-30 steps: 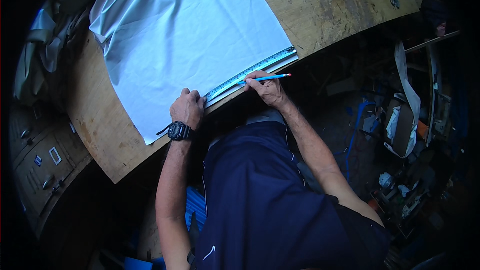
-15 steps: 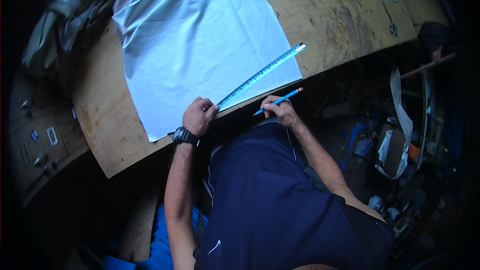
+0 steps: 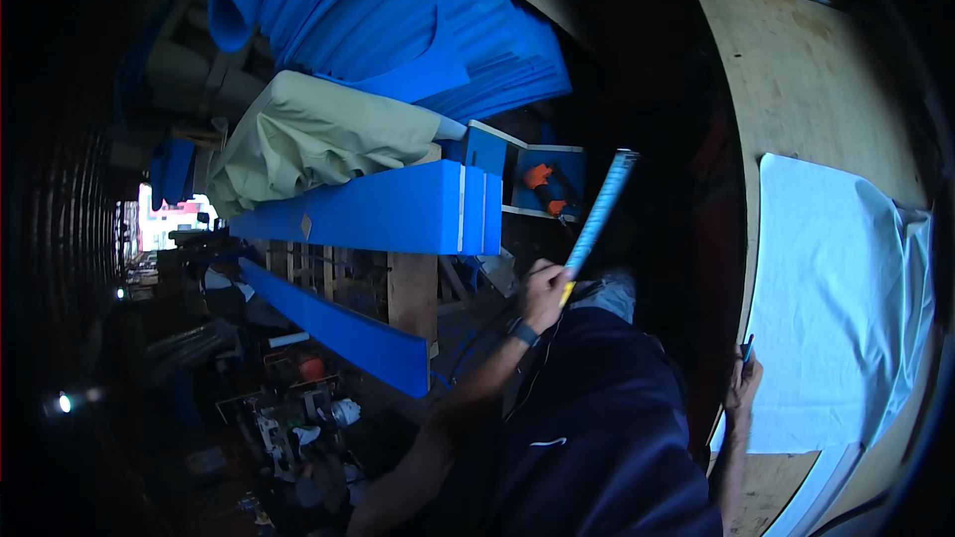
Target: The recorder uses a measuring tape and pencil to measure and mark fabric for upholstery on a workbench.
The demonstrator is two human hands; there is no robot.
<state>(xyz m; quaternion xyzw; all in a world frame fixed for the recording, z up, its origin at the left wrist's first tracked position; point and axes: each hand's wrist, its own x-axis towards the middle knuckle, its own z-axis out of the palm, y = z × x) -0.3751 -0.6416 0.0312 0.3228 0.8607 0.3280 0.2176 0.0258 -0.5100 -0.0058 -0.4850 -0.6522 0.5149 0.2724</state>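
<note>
My left hand [image 3: 542,296] is closed around the lower end of a long, pale ruler [image 3: 603,201]. The ruler stands tilted up and away over the floor, off the table, with a yellow part by my fingers. At the right, my right hand [image 3: 743,385] is closed on a pencil [image 3: 748,346] at the table's near edge. That hand is beside a white cloth [image 3: 826,308], spread over the wooden table [image 3: 796,50] with folds along its far side. My fingers partly hide the pencil.
Blue panels [image 3: 368,214] lie to the left, topped by a khaki cloth [image 3: 328,124]. A large stack of blue sheets [image 3: 398,20] is behind them. An orange and black tool [image 3: 543,187] lies near the ruler. Machine parts [image 3: 298,438] clutter the lower left.
My view has swung left, so the table now stands at the right. My left hand has lifted the ruler off the cloth. The right hand still holds the pencil.
</note>
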